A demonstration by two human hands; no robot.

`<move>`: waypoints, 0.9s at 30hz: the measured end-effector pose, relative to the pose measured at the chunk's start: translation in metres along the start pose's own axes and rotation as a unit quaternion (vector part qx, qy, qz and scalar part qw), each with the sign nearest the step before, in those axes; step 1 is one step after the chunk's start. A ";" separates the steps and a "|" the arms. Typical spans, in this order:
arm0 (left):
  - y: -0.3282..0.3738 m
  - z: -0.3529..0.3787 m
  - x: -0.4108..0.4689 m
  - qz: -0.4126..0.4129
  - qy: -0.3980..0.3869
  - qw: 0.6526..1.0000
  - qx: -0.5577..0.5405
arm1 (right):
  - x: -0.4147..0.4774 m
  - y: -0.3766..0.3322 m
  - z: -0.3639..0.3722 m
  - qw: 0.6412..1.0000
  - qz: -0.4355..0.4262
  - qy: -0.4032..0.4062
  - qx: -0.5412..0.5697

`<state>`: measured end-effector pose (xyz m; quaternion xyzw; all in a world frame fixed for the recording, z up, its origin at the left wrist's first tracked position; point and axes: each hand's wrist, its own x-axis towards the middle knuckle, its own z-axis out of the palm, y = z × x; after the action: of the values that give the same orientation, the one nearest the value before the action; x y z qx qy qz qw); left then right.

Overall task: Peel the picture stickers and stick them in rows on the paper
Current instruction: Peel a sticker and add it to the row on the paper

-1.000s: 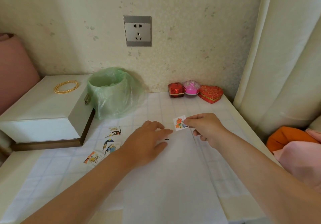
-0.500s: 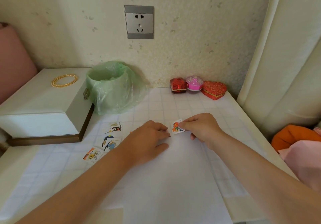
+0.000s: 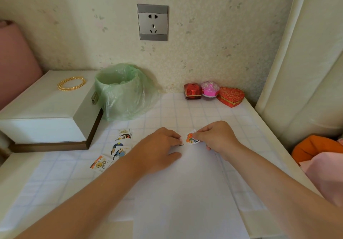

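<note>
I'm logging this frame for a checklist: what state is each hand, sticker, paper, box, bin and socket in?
right hand: pinches the orange-flower sticker.
left hand: rests palm down on the white paper.
white paper: lies flat.
loose stickers: lie flat, left of the paper.
white box: lid shut.
bin: open, bag-lined.
heart box: shut.
socket: nothing plugged in.
</note>
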<state>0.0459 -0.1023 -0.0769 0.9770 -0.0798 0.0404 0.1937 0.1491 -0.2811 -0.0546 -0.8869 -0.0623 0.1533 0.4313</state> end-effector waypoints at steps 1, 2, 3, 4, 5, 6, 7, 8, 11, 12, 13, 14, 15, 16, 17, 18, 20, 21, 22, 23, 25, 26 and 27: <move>0.000 0.000 0.000 -0.001 0.000 1.000 0.000 | 0.000 0.000 0.000 1.000 -0.001 0.002 -0.001; 0.000 0.000 0.000 -0.002 -0.001 1.000 0.000 | 0.001 0.000 0.001 1.000 -0.002 0.004 -0.005; 0.000 0.000 0.000 -0.001 -0.001 1.000 0.001 | 0.001 0.000 0.001 1.000 -0.002 0.006 -0.010; 0.000 0.000 0.001 0.001 -0.002 1.000 0.003 | 0.002 0.000 0.002 1.000 -0.002 0.007 -0.015; 0.001 0.000 0.001 0.002 -0.002 1.000 0.006 | 0.003 0.000 0.003 1.000 -0.001 0.007 -0.018; 0.001 0.000 0.001 0.003 -0.005 1.000 0.007 | 0.004 0.001 0.003 1.000 -0.001 0.008 -0.021; 0.001 0.000 0.001 0.002 -0.007 1.000 0.009 | 0.004 0.001 0.004 1.000 -0.001 0.011 -0.025; 0.001 0.000 0.001 0.000 -0.008 1.000 0.010 | 0.005 0.001 0.005 0.999 -0.002 0.014 -0.031; 0.002 0.000 0.001 0.011 0.000 1.000 0.012 | 0.005 0.003 0.007 0.999 -0.004 0.021 -0.040; 0.003 0.001 0.000 0.020 0.002 1.000 0.022 | 0.004 0.003 0.007 0.999 -0.006 0.022 -0.042; 0.004 0.002 -0.001 0.030 0.003 0.999 0.042 | 0.004 0.002 0.007 0.999 -0.008 0.021 -0.047; 0.006 0.004 -0.002 0.040 0.004 0.997 0.067 | 0.004 0.002 0.007 0.998 -0.010 0.021 -0.053; 0.006 0.005 -0.003 0.048 0.006 0.995 0.087 | 0.004 0.002 0.007 0.998 -0.013 0.022 -0.061; 0.006 0.006 -0.003 0.052 0.004 0.994 0.096 | 0.004 0.001 0.008 0.997 -0.018 0.024 -0.070; 0.006 0.007 -0.002 0.054 0.002 0.993 0.101 | 0.003 0.001 0.008 0.996 -0.023 0.027 -0.082; 0.005 0.007 -0.002 0.056 0.000 0.993 0.106 | 0.002 0.000 0.009 0.995 -0.027 0.030 -0.094; 0.005 0.006 0.000 0.059 -0.006 0.991 0.117 | 0.000 -0.001 0.009 0.991 -0.035 0.038 -0.125; 0.005 0.006 0.000 0.057 -0.009 0.991 0.122 | -0.001 -0.002 0.009 0.987 -0.039 0.044 -0.149; 0.006 0.006 0.000 0.056 -0.006 0.991 0.124 | -0.003 -0.003 0.008 0.982 -0.044 0.052 -0.177; 0.007 0.007 0.000 0.056 -0.001 0.991 0.124 | -0.004 -0.005 0.006 0.975 -0.049 0.063 -0.209; 0.011 0.008 0.001 0.052 0.006 0.990 0.129 | -0.008 -0.006 0.005 0.956 -0.066 0.086 -0.271; 0.013 0.009 0.001 0.045 0.003 0.990 0.133 | -0.009 -0.005 0.004 0.948 -0.080 0.093 -0.293; 0.015 0.010 0.002 0.037 -0.002 0.990 0.135 | -0.010 -0.004 0.003 0.943 -0.098 0.097 -0.303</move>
<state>0.0455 -0.1198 -0.0801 0.9906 -0.1105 0.0557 0.0580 0.1389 -0.2787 -0.0517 -0.9758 -0.1500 -0.0022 0.1591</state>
